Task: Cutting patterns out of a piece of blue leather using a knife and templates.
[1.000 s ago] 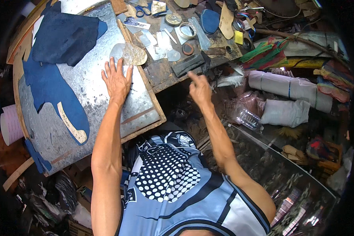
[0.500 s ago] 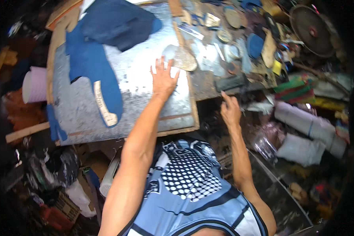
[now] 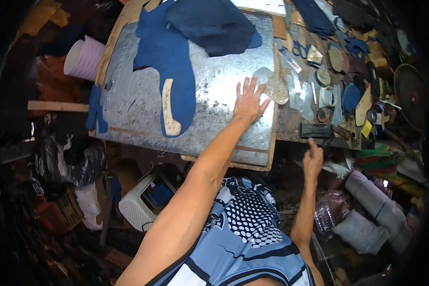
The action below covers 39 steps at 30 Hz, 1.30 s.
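Observation:
My left hand (image 3: 250, 105) lies flat with fingers spread on the metal-topped work board (image 3: 214, 109). Its fingertips are beside a pale rounded template (image 3: 277, 90) at the board's right edge. My right hand (image 3: 313, 159) is raised just off the bench's near edge, below a dark block (image 3: 316, 130). One finger points up and the others curl in; blur hides whatever they may hold. Left of my left hand, a blue leather piece (image 3: 181, 90) carries a narrow cream pattern template (image 3: 168, 107). A darker blue leather sheet (image 3: 212, 26) overlaps its far end.
On the right bench are blue-handled scissors (image 3: 299, 49), tape rolls (image 3: 328, 97), a blue oval piece (image 3: 351, 97) and a yellow block (image 3: 366, 128). A pink-white roll (image 3: 83, 58) stands left of the board. Wrapped rolls (image 3: 376, 198) lie at lower right.
The whole view has shifted, so the board and both hands appear further right. My left hand stays flat beside the pale template; my right hand remains near the dark block.

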Each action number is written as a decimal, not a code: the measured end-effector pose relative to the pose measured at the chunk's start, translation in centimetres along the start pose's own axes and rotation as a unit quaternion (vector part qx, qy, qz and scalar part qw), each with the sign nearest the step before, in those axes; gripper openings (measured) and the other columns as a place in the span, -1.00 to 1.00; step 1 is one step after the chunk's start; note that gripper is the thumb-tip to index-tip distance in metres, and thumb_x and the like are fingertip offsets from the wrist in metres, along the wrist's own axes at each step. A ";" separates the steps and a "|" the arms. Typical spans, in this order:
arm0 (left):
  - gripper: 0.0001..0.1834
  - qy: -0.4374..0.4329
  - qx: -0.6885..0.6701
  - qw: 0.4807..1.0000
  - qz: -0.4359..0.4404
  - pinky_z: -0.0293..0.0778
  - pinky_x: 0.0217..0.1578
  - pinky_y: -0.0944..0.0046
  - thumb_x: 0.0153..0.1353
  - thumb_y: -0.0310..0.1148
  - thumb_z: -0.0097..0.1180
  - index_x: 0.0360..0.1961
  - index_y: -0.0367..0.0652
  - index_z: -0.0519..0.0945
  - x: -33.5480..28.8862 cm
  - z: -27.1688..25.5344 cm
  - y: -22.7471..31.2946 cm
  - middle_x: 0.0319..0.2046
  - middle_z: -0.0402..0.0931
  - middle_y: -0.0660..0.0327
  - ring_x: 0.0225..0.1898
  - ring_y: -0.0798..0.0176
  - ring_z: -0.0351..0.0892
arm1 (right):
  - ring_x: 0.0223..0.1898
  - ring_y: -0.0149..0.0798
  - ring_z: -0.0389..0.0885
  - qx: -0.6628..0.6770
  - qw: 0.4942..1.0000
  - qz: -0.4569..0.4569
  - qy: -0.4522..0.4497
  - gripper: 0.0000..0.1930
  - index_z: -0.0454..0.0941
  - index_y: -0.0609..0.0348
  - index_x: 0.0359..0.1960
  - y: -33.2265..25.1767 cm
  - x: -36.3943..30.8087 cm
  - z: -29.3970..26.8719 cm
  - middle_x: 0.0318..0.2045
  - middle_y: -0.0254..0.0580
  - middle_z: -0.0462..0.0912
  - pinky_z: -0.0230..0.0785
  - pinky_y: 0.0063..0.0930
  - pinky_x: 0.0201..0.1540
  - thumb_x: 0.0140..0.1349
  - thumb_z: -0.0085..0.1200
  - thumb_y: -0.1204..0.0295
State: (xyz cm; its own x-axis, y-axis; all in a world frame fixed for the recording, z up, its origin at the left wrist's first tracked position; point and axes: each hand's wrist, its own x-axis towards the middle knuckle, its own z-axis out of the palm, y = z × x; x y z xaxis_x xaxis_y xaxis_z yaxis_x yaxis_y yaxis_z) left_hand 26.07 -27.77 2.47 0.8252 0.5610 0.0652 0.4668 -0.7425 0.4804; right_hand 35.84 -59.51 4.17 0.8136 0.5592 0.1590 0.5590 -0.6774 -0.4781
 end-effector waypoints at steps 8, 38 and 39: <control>-0.34 0.001 -0.003 1.000 -0.003 -0.30 0.44 -0.25 0.41 0.16 -0.20 0.34 -0.05 0.34 -0.3 0.1 -0.1 0.46 0.02 -0.10 0.51 -0.19 -0.17 | -0.25 0.05 0.54 -0.033 0.999 0.032 0.024 -0.52 0.60 -0.03 0.14 1.5 0.6 -0.2 -0.27 -0.02 0.53 0.38 -0.15 -0.13 0.15 0.06 0.62; -0.38 0.035 0.064 0.997 0.033 -0.14 0.40 -0.26 0.39 0.13 -0.10 0.30 -0.05 0.42 0.3 0.0 -0.2 0.43 0.13 -0.06 0.46 -0.18 -0.01 | -0.24 0.13 0.57 -0.052 0.985 0.160 0.026 -0.60 0.63 -0.08 0.08 -1.8 1.0 -1.3 -0.27 0.01 0.53 0.46 -0.04 -0.13 0.17 0.08 0.49; -0.38 0.031 0.064 0.997 0.027 -0.14 0.40 -0.26 0.39 0.13 -0.10 0.30 -0.05 0.42 0.3 0.0 -0.2 0.43 0.13 -0.06 0.46 -0.18 -0.02 | -0.25 0.13 0.57 -0.042 0.993 0.106 -0.016 -0.58 0.63 -0.09 0.09 -3.0 0.3 -1.2 -0.27 0.02 0.53 0.46 -0.04 -0.13 0.17 0.08 0.50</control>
State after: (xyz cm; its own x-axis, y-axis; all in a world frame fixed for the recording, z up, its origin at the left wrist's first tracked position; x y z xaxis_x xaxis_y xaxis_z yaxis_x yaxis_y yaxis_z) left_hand 26.21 -27.51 2.41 0.8307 0.5375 0.1448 0.4621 -0.8109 0.3591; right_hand 34.60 -57.84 6.72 0.9096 0.4139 0.0355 0.3888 -0.8183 -0.4233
